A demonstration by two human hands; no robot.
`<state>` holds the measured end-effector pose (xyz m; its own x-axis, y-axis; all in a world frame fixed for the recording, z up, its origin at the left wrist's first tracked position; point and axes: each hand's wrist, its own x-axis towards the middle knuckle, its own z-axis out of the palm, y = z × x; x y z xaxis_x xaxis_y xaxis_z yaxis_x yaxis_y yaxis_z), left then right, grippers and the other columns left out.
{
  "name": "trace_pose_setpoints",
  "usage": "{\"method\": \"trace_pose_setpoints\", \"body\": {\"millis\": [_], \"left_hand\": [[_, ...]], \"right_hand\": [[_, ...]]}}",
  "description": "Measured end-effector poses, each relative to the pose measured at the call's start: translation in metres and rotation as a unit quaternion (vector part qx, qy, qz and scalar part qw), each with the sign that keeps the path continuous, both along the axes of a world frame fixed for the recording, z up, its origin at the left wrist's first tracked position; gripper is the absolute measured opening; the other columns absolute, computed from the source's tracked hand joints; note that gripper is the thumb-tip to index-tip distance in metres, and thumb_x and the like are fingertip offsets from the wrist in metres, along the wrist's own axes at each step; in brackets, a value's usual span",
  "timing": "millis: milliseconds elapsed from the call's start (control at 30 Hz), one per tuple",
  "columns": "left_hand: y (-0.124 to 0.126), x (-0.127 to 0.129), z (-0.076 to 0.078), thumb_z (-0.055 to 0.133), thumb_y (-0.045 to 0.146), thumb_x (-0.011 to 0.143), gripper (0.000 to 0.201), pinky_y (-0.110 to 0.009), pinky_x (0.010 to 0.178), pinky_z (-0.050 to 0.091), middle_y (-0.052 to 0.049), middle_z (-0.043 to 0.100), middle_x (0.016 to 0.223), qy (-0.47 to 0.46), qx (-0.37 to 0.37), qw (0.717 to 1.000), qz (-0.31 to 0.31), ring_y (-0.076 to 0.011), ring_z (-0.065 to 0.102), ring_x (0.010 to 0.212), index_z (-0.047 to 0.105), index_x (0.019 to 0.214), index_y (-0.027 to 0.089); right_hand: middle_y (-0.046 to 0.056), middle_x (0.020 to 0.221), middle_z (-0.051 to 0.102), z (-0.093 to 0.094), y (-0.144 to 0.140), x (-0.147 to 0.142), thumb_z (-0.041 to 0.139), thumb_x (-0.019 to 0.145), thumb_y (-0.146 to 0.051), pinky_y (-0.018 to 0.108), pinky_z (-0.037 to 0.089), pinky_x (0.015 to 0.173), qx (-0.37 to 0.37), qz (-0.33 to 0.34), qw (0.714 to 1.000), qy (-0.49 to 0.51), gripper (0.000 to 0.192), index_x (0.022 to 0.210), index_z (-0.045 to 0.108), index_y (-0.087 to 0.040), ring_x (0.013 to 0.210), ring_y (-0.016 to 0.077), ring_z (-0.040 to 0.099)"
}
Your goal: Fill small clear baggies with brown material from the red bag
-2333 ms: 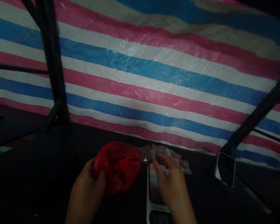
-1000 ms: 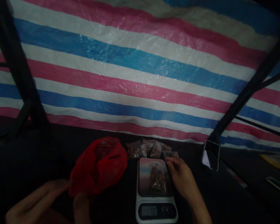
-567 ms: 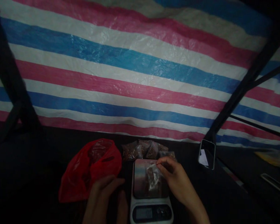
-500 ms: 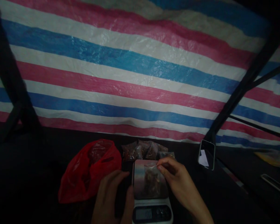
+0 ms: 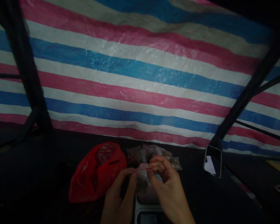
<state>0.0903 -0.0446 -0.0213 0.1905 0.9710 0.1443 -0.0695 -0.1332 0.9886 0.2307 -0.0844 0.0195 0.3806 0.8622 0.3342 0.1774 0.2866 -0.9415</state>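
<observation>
My left hand [image 5: 121, 196] and my right hand [image 5: 165, 186] both pinch the top edge of a small clear packet [image 5: 142, 182] of brownish bits, held up just above a white kitchen scale [image 5: 149, 210]. The scale sits at the bottom edge and the hands hide most of it. A crumpled red plastic bag [image 5: 96, 171] lies directly left of my left hand. Several filled clear packets [image 5: 151, 152] lie in a row behind the scale, on a dark surface.
A striped red, white and blue tarpaulin [image 5: 140, 77] hangs as a wall behind the dark table. Black frame poles [image 5: 25, 68] cross it at left and right. A phone [image 5: 212, 161] leans upright at the right. The scene is dim.
My left hand left the red bag and came to the packet on the scale. Both hands now hold the packet's top, lifted off the platform.
</observation>
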Motion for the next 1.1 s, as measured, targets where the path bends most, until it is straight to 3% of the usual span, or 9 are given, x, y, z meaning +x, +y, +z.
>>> {"method": "trace_pose_setpoints", "body": {"millis": [233, 467, 633, 800, 967, 1100], "left_hand": [[0.006, -0.013, 0.0, 0.068, 0.074, 0.084, 0.051, -0.025, 0.068, 0.06, -0.001, 0.076, 0.079, -0.046, -0.029, 0.998, 0.027, -0.0205, 0.072, 0.075, 0.074, 0.091, 0.024], [0.006, -0.025, 0.007, 0.072, 0.069, 0.081, 0.046, -0.025, 0.066, 0.061, -0.002, 0.078, 0.081, -0.058, -0.02, 0.997, 0.043, -0.0205, 0.073, 0.073, 0.074, 0.087, 0.024], [0.01, -0.035, 0.006, 0.071, 0.063, 0.085, 0.04, -0.026, 0.074, 0.064, -0.004, 0.083, 0.093, -0.062, -0.012, 0.997, 0.037, -0.0213, 0.078, 0.081, 0.077, 0.093, 0.024], [0.012, -0.042, 0.013, 0.08, 0.065, 0.074, 0.042, -0.027, 0.075, 0.066, -0.007, 0.085, 0.091, -0.094, -0.017, 0.994, 0.048, -0.0246, 0.082, 0.083, 0.081, 0.085, 0.024], [0.011, -0.048, 0.019, 0.085, 0.062, 0.072, 0.037, -0.027, 0.076, 0.067, -0.005, 0.086, 0.087, -0.151, -0.023, 0.988, 0.02, -0.0228, 0.082, 0.077, 0.08, 0.078, 0.026], [0.011, -0.052, 0.019, 0.084, 0.06, 0.076, 0.034, -0.029, 0.079, 0.067, -0.005, 0.086, 0.089, -0.132, -0.025, 0.991, 0.002, -0.024, 0.082, 0.081, 0.083, 0.083, 0.026]], "right_hand": [[-0.003, 0.084, 0.072, -0.009, 0.012, -0.013, 0.076, 0.089, -0.035, 0.027, 0.054, 0.081, 0.004, 0.031, 0.999, 0.016, 0.033, 0.117, 0.062, -0.025, 0.083, 0.0162, 0.071], [-0.003, 0.085, 0.071, -0.006, 0.018, -0.026, 0.078, 0.088, -0.037, 0.024, 0.055, 0.079, 0.007, 0.032, 0.999, 0.015, 0.024, 0.103, 0.063, -0.026, 0.082, 0.0154, 0.071], [-0.001, 0.089, 0.073, 0.001, 0.025, -0.04, 0.074, 0.089, -0.034, 0.025, 0.057, 0.08, 0.013, 0.058, 0.998, 0.002, 0.025, 0.111, 0.065, -0.026, 0.085, 0.0163, 0.072], [0.001, 0.09, 0.074, 0.008, 0.029, -0.053, 0.07, 0.089, -0.031, 0.024, 0.058, 0.076, 0.02, 0.049, 0.998, -0.04, 0.015, 0.104, 0.068, -0.026, 0.082, 0.0169, 0.073], [-0.001, 0.09, 0.075, 0.003, 0.03, -0.059, 0.072, 0.088, -0.03, 0.027, 0.059, 0.081, 0.007, 0.074, 0.997, -0.031, 0.034, 0.122, 0.066, -0.028, 0.086, 0.0186, 0.075], [0.0, 0.091, 0.075, -0.001, 0.028, -0.059, 0.068, 0.092, -0.031, 0.029, 0.059, 0.082, -0.001, 0.08, 0.995, -0.053, 0.023, 0.114, 0.067, -0.027, 0.088, 0.0194, 0.074]]}}
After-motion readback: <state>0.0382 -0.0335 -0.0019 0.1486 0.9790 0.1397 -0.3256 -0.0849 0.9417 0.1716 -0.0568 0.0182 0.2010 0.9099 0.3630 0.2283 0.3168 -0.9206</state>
